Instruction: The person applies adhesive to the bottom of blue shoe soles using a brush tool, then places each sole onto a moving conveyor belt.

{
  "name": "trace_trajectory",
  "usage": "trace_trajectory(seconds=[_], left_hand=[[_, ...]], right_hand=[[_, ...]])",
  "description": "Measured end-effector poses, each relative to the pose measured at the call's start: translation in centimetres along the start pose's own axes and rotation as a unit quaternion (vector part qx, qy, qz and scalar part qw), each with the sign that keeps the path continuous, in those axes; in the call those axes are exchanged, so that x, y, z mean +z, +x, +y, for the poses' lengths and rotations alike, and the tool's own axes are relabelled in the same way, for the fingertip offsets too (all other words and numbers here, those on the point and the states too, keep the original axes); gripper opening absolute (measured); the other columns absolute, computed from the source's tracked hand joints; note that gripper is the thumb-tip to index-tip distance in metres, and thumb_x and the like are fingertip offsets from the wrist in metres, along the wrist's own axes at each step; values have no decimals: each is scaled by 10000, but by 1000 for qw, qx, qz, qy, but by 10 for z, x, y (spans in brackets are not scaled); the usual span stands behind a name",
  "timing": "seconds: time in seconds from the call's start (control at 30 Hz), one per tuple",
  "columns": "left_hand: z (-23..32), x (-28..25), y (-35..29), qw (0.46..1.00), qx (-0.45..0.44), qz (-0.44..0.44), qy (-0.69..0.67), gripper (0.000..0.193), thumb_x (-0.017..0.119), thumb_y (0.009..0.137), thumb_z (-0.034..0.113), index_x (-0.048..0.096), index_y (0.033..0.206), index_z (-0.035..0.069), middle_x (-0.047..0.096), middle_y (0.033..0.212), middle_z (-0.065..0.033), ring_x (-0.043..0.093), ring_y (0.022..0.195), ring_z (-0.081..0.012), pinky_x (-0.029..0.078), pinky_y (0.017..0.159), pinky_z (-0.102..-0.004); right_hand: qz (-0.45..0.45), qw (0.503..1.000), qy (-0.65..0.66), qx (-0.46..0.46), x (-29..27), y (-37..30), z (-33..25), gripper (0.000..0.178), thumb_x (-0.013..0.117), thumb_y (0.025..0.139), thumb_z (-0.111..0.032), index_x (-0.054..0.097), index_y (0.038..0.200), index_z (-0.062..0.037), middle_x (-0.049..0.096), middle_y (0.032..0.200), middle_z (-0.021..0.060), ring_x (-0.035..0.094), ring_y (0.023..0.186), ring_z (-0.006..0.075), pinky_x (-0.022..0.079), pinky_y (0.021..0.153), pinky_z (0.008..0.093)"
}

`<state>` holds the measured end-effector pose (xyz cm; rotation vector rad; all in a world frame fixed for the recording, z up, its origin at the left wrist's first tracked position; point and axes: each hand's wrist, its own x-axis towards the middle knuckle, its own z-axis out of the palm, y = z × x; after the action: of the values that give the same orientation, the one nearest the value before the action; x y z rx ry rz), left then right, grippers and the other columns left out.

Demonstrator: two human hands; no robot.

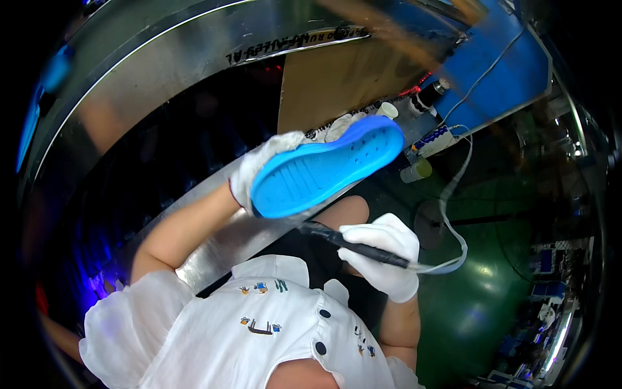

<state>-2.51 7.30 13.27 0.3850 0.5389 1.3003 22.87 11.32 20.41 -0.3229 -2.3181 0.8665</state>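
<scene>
Fingers of the left hand [259, 167], in a pale glove, grasp a blue shoe sole [317, 178] along its upper-left edge; whatever part of that grip lies behind the sole is hidden. The sole stretches from those fingers toward the upper right, its hollowed face turned to the camera, with grooves at the end nearest the glove and small dark holes at the far end. Lower and to the right, the fingers of the right hand [387, 243], gloved in white, are wrapped around a black pen-shaped tool [376, 255]. Its blurred tip points leftward from these fingers, near the sole's lower edge; I cannot tell whether the two touch. A pale cable [443, 206] leaves the tool's other end beside the right fingers and curves upward beyond them. Past the left fingers, farther up, is a brown cardboard sheet [343, 81]. A white cup [387, 110] shows above the sole's end farthest from the left fingers. Another cup, yellow-green at one end [416, 171], lies above and to the right of the right fingers.
</scene>
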Motion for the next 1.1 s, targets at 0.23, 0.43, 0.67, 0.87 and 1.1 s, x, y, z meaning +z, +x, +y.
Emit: trace_trajectory(seconds=[0.23,0.43,0.67,0.87,1.1], left_hand=[[-50,15,3,973,123,-15,-193,688,478,987,525,407,1476,47,544,1361,-230,609,1153,-364,501,1013,-512],[35,40,-67,979,145,-140,16,1022,487,833,787,283,1548,86,534,1313,-351,672,1008,-447,565,854,-578],[188,106,-140,871,481,39,93,711,387,992,599,441,1431,41,540,1339,-171,623,917,-188,504,806,-335],[221,74,-208,-55,406,429,805,337,625,921,236,630,1202,51,669,1158,-188,666,973,-402,533,836,-461],[206,77,-231,16,231,513,827,156,638,894,137,661,992,18,679,1047,-187,659,966,-352,539,800,-424]], right_hand=[[143,957,-212,-139,56,9,12,287,802,718,-77,746,996,-122,720,1032,71,634,790,248,526,685,340],[205,970,132,-12,27,-23,-4,277,812,710,-14,673,949,-36,718,902,122,655,751,236,532,674,333],[188,960,204,-24,46,-10,4,283,777,748,50,657,999,1,714,920,152,656,786,211,518,713,296],[218,939,259,66,46,-24,22,262,756,756,63,657,997,37,685,882,128,650,765,190,508,713,270],[197,957,211,28,56,-18,23,233,757,809,16,652,1016,41,685,950,125,651,770,162,511,690,262]])
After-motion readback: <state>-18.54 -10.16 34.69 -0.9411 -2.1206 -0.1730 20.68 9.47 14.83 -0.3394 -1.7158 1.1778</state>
